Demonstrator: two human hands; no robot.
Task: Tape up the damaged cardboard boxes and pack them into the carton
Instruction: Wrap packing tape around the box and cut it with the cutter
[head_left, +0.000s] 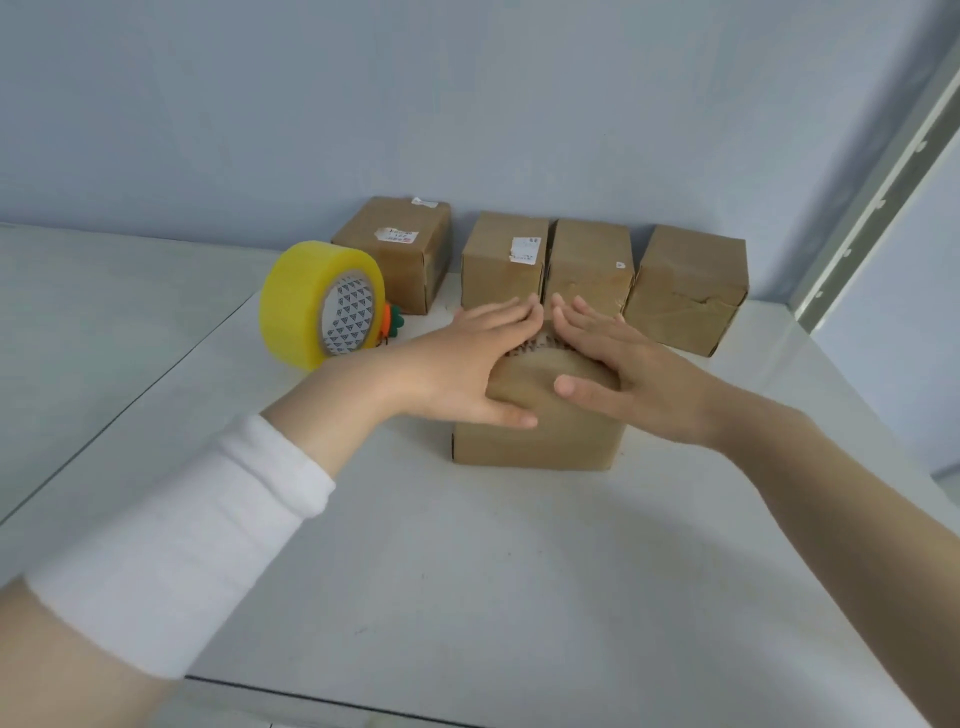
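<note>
Head cam, looking down on a white bench. Near box, brown cardboard, sits mid-bench w/ both hands flat on its top. L hand comes in from the left, R hand from the right. They meet over the top seam, where a jagged edge shows between them. L fingers are straight and together, pressing down; R fingers same. Tips of the two hands nearly touch at the box's far edge. Both thumbs are spread off, lying over the near top edge, apart from each other. White sleeve wraps the L forearm.

Far side, by the wall, 4 more boxes in a row:
- far-left box, w/ labels, stands apart
- mid-left box and mid-right box touch side by side
- far-right box has a torn, creased front

Tape roll, yellow, stands on edge left of the hands, near the far-left box. Small orange-and-green thing peeks out behind it; can't tell what it is.
</note>
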